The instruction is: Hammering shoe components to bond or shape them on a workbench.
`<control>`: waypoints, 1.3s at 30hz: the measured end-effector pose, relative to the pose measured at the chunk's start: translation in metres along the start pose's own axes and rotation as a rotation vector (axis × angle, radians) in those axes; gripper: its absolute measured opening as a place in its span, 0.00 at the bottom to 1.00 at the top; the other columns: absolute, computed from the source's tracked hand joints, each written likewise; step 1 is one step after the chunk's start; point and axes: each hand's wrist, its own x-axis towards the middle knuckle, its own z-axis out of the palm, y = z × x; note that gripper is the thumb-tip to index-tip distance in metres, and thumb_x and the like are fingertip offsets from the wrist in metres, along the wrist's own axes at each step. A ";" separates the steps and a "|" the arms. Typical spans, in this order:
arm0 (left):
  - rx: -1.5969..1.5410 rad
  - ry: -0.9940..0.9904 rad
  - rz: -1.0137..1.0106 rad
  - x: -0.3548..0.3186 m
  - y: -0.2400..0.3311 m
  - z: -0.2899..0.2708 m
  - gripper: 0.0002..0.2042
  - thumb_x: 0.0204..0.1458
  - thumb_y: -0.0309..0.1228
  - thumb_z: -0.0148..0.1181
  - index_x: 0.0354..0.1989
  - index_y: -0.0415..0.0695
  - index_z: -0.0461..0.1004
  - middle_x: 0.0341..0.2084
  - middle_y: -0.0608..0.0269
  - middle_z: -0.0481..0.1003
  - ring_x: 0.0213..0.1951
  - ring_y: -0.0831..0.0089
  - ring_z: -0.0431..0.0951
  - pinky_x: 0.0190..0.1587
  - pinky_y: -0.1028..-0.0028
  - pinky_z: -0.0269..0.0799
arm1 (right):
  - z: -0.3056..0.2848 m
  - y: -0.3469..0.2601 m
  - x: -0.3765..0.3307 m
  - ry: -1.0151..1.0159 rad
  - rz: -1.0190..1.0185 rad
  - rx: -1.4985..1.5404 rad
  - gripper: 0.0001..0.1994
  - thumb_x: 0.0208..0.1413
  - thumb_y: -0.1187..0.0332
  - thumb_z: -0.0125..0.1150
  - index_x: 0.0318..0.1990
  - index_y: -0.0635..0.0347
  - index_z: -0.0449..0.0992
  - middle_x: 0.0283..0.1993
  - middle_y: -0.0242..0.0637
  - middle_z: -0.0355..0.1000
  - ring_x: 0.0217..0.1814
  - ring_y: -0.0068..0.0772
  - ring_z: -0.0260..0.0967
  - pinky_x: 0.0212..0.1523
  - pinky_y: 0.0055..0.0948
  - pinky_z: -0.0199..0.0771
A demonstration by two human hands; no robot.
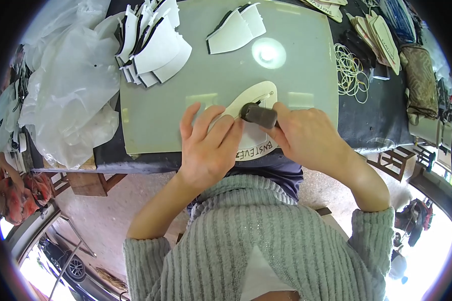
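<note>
On the work board [155,115] in front of me lies a curved cream card template [258,90] with a narrow slot and dark lettering along its near edge. A white piece shows beside it, partly covered. My left hand [211,140] rests on the template's left side, fingers stretched out and slightly spread, fingertips pressing down. My right hand [306,133] is closed around a dark, thick-headed tool that looks like a hammer [260,116]. The tool's round end is over the template, close to my left fingertips. Its handle is mostly hidden by my right hand.
Stacked white pieces with black edges [160,50] stand at the board's far left, and a smaller pair [236,30] lies farther right. Clear plastic bags [70,95] cover the left side. Coiled white cord [351,72] and more card templates [379,40] lie at right.
</note>
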 end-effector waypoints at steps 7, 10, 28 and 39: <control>-0.086 -0.001 -0.131 0.000 -0.002 -0.003 0.14 0.41 0.22 0.66 0.39 0.44 0.80 0.36 0.65 0.75 0.47 0.59 0.74 0.60 0.52 0.61 | 0.000 -0.002 -0.001 0.030 -0.011 -0.043 0.18 0.63 0.58 0.57 0.31 0.66 0.69 0.18 0.45 0.72 0.21 0.53 0.74 0.22 0.44 0.73; -0.243 -0.026 -0.193 -0.005 -0.009 -0.006 0.14 0.41 0.22 0.66 0.40 0.44 0.81 0.36 0.65 0.75 0.47 0.58 0.74 0.59 0.51 0.62 | -0.002 -0.002 0.001 -0.009 0.014 -0.071 0.18 0.63 0.58 0.57 0.31 0.66 0.69 0.18 0.44 0.72 0.21 0.51 0.74 0.22 0.44 0.73; -0.011 0.045 0.054 -0.003 -0.010 -0.003 0.11 0.40 0.24 0.67 0.35 0.43 0.81 0.34 0.68 0.74 0.46 0.65 0.75 0.60 0.50 0.64 | -0.003 -0.007 0.004 -0.015 -0.073 -0.111 0.20 0.64 0.56 0.55 0.29 0.66 0.69 0.17 0.45 0.71 0.20 0.50 0.72 0.21 0.43 0.70; -0.066 0.047 0.072 -0.009 -0.017 -0.006 0.12 0.38 0.26 0.70 0.34 0.44 0.80 0.33 0.68 0.74 0.43 0.66 0.77 0.59 0.52 0.65 | -0.009 -0.004 0.012 -0.097 -0.127 -0.121 0.19 0.63 0.55 0.56 0.30 0.64 0.70 0.19 0.45 0.72 0.22 0.50 0.74 0.24 0.43 0.72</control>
